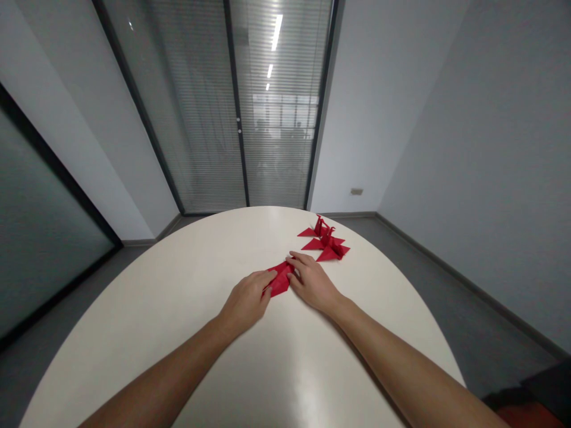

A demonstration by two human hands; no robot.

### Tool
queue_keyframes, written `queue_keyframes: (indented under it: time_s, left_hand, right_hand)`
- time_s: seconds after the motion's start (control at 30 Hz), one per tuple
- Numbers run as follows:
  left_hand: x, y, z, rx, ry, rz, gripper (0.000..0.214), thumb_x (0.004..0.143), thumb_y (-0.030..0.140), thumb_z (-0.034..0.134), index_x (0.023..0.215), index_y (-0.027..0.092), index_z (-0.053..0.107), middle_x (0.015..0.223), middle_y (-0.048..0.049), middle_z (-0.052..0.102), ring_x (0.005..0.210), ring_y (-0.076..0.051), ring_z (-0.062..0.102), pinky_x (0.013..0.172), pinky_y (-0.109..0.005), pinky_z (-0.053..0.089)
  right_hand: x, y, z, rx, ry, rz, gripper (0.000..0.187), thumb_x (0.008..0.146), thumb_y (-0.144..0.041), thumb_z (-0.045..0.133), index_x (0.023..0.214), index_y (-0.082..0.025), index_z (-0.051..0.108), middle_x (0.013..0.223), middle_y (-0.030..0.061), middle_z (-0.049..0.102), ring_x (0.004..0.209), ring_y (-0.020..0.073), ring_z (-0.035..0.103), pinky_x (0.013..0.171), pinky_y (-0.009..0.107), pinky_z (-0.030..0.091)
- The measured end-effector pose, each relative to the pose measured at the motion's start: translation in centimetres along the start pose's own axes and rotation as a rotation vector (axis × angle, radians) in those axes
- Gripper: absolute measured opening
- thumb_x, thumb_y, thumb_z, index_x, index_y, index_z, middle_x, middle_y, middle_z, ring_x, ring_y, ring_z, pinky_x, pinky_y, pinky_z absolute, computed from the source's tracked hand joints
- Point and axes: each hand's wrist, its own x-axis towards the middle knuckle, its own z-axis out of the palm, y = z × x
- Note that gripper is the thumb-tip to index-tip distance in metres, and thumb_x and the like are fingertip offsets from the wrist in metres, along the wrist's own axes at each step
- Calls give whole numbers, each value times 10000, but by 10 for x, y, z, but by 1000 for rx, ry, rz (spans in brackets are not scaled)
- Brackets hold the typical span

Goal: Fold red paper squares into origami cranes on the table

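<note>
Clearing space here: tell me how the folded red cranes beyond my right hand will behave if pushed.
The red cranes look like thin folded paper, so they are probably very light and easily crushed. Their raised points suggest they may tip rather than slide evenly on the glossy table.

White oval table with red folded paper on it

The table has a smooth, glossy pale top with a curved edge and a soft sheen near the front. A flat folded piece of red paper lies near the middle. The left hand and the right hand rest on it from either side. Just beyond, toward the far right edge, a near paper crane and a far paper crane sit close together.
</note>
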Motion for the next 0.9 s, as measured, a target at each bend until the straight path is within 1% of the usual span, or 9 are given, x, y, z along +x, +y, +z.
queue_keyframes:
  time_s: [0.13,0.2,0.33,0.4,0.47,0.53,0.7,0.8,0.9]
  left_hand:
    - [0,-4,3,8,-33,45,497,849,32,486,1273,219,665,1329,-91,669,1235,-234,624,1109,-460,455]
    - [0,-3,3,30,-63,54,492,850,28,481,1264,213,671,1352,-99,651,1277,-236,598,1126,-482,432]
    - [-1,3,-2,105,-98,87,418,949,156,463,1340,186,607,1408,-136,600,1335,-254,546,1140,-508,396]
    - [-1,5,-4,133,-126,95,429,979,198,438,1392,181,554,1445,-140,566,1366,-246,513,1148,-491,383]
    - [-2,6,-4,147,-156,93,438,997,207,404,1419,193,522,1489,-122,523,1401,-230,472,1159,-476,368]
    - [-2,5,-3,162,-167,85,441,1005,207,382,1426,209,513,1510,-103,500,1424,-225,440,1172,-482,342]
    - [-4,3,1,211,-121,35,445,992,210,418,1425,190,517,1484,-130,525,1413,-270,454,1177,-527,304]
    - [-3,3,0,207,-113,23,413,988,209,441,1380,181,566,1447,-137,563,1391,-283,480,1159,-523,335]
    - [0,3,-1,211,-100,38,389,971,168,461,1331,179,609,1409,-134,598,1362,-281,516,1137,-523,373]
  right_hand:
    - [-5,1,2,-70,-163,25,528,1020,-310,388,1497,-91,437,1579,175,374,1498,361,260,1193,586,265]
    - [-6,1,3,-79,-204,58,553,1031,-348,355,1525,-103,394,1598,165,332,1511,379,208,1187,618,248]
    - [-7,-4,-2,-76,-226,31,583,1028,-377,357,1550,-116,346,1615,161,276,1526,363,148,1212,620,156]
    - [-7,-6,-5,-47,-276,-43,592,1032,-388,349,1565,-131,315,1623,148,257,1529,335,155,1227,588,138]
    - [-8,-7,-8,-17,-336,-105,602,1039,-409,333,1574,-136,288,1626,144,250,1525,313,188,1235,551,154]
    - [-9,-7,-8,-5,-358,-119,626,1036,-452,342,1575,-137,286,1624,148,250,1521,313,206,1235,534,165]
    - [-11,-7,-6,-2,-314,-73,686,1010,-546,400,1568,-156,313,1613,166,271,1512,349,223,1221,569,167]
    - [-11,-9,-8,-22,-290,-72,651,1019,-526,394,1545,-144,368,1592,183,326,1495,365,266,1206,583,197]
    - [-9,-10,-11,-79,-271,-113,599,1031,-464,394,1505,-101,433,1552,204,401,1468,366,333,1190,560,261]
